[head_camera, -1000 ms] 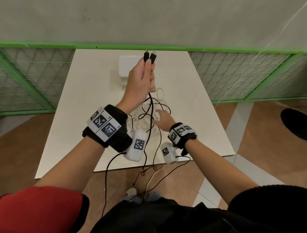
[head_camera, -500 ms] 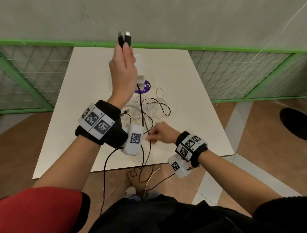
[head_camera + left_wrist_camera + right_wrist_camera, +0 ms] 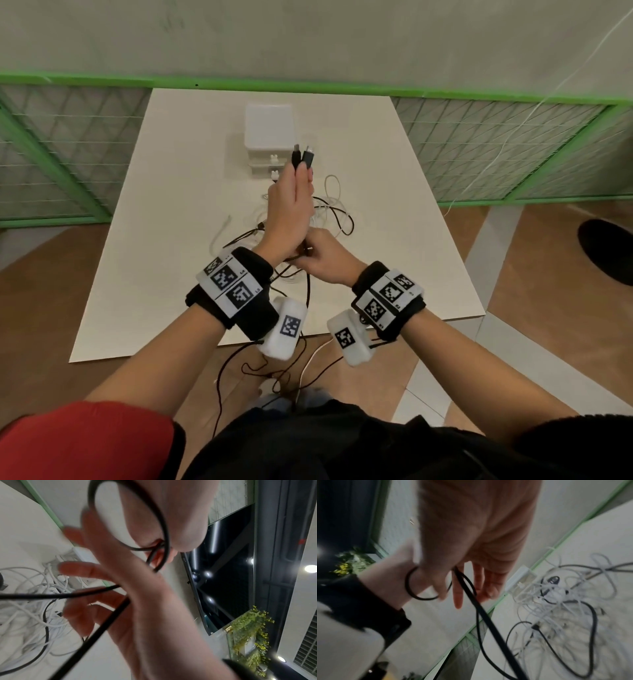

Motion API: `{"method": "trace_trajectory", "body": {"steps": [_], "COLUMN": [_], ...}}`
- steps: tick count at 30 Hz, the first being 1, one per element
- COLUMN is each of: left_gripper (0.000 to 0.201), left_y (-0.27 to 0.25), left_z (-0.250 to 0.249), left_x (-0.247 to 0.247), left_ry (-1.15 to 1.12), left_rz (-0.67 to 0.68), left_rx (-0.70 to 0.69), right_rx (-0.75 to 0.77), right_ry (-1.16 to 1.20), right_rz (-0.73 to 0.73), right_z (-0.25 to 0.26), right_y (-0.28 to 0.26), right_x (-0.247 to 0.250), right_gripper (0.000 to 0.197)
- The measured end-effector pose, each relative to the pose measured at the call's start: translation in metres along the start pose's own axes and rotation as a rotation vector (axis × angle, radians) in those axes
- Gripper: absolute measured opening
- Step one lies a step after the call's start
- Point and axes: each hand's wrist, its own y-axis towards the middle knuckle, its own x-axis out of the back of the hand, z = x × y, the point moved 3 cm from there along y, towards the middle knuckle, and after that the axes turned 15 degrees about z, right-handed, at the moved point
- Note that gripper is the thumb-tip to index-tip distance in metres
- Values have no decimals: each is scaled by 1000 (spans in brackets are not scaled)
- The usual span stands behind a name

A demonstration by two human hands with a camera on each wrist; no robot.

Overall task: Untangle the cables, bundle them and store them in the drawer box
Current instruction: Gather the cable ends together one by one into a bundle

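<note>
Left hand (image 3: 291,202) pinches the thin black cable's (image 3: 307,291) two plugs just before the white plastic drawer box (image 3: 269,135); right hand (image 3: 322,257) grips its slack. Risk: snagging the white tangle (image 3: 329,205).

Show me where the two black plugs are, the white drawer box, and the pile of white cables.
black plugs (image 3: 302,158), head view, on the plug bodies above the left hand's fingertips.
white drawer box (image 3: 269,127), head view, on its top face.
white cables (image 3: 544,609), right wrist view, mid-tangle.
</note>
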Motion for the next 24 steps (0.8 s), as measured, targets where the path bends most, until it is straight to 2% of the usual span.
{"method": "trace_trajectory", "body": {"steps": [2, 3, 4, 5, 6, 9, 12, 13, 15, 17, 18, 20, 21, 22, 24], "left_gripper": [29, 29, 29, 29, 29, 29, 24, 22, 21, 19, 18, 17, 18, 19, 22], "left_y": [1, 2, 4, 5, 5, 6, 8, 9, 10, 11, 11, 8, 7, 5, 1], "left_z": [-2, -2, -1, 0, 0, -7, -17, -19, -22, -22, -21, -17, -12, -6, 2], "left_x": [2, 5, 7, 8, 7, 9, 21, 26, 34, 35, 32, 23, 17, 10, -4], "left_ry": [-54, -84, -114, -146, -174, -146, -112, -131, -174, -190, -175, -110, -71, -37, -1], "left_rz": [4, -2, -13, -22, -23, 1, -51, -102, -205, -219, -187, -87, -31, 22, 100], "left_rx": [-15, -20, -20, -16, -15, -53, -143, -165, -194, -210, -205, -164, -134, -98, -36], "right_rx": [7, 21, 54, 73, 97, 67, -79, -110, -179, -296, -337, -342, -315, -265, -140], "right_ry": [63, 132, 173, 166, 130, 68, 131, 98, -45, -135, -137, -102, -84, -51, -23], "right_rz": [-134, -153, -165, -172, -170, -121, -179, -135, 159, 470, 525, 473, 391, 293, 78], "right_z": [-7, -8, -6, -4, -3, -3, -20, -24, -26, -27, -29, -25, -19, -13, 4], "right_y": [0, -1, -2, -3, -3, 0, -3, -7, -13, -20, -24, -24, -22, -19, -13], "right_x": [2, 3, 5, 6, 5, 3, 8, 7, -8, -25, -26, -13, -4, 4, 15], "right_gripper": [23, 15, 15, 31, 38, 3, 11, 13, 13, 20, 32, 63, 68, 62, 19]}}
